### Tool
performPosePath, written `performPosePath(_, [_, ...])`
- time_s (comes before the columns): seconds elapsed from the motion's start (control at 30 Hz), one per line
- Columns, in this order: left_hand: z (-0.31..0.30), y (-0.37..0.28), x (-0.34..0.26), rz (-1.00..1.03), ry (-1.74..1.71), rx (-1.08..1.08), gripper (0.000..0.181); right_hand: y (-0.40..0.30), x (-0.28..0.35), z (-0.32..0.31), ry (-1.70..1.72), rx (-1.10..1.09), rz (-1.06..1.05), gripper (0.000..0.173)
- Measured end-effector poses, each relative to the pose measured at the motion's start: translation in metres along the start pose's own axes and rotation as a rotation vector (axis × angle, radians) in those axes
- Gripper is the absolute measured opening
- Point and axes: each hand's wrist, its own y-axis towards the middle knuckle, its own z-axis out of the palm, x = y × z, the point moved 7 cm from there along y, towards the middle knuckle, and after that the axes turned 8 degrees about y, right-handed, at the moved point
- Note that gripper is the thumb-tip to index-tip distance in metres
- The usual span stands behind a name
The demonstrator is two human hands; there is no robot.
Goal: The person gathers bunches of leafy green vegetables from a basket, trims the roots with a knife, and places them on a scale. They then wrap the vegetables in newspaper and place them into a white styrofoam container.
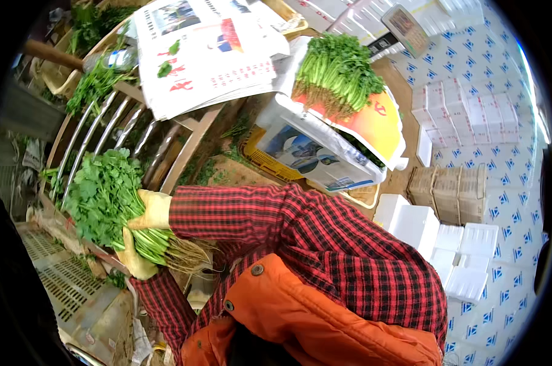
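Observation:
My right hand [151, 211], in a pale yellow glove, grips a leafy bunch of coriander [104, 196] from above. My left hand [138, 260], gloved alike, holds the same bunch from below around its stems. Its leaves point to the upper left over a slatted rack with metal bars [107, 122]; the thin brown roots hang towards my body. Another pile of coriander [340, 73] with roots lies on printed paper on a white foam box [299, 137], beside a scale's display [405, 29]. The palms are hidden by leaves and stems.
A stack of printed newspaper sheets [203, 59] covers the rack's far end. A plastic bottle [113, 59] lies beside loose greens. Yellow crates [269, 162] sit under the foam box. White foam boxes [413, 228] and strapped cartons [454, 192] stand at right. Grey slotted crates [65, 279] lie lower left.

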Motion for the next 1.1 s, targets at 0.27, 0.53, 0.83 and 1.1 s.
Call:
performPosePath(0.27, [0.226, -0.086, -0.004, 0.115, -0.008, 0.3, 0.066, -0.202, -0.018, -0.175, 0.169, -0.392, -0.116, 0.085])
performPosePath(0.53, [0.6, -0.13, 0.073, -0.064, 0.21, 1.083, 0.081, -0.424, -0.097, -0.423, 0.341, -1.088, -0.468, 0.071])
performPosePath(0.83, [0.789, -0.093, 0.237, 0.274, 1.363, 0.946, 0.093, -0.457, -0.27, -0.608, 0.71, -1.256, -0.174, 0.056])
performPosePath(1.1, [0.784, -0.097, 0.192, 0.448, 1.344, 0.981, 0.085, -0.526, -0.214, -0.617, -0.114, -1.109, 0.503, 0.061])
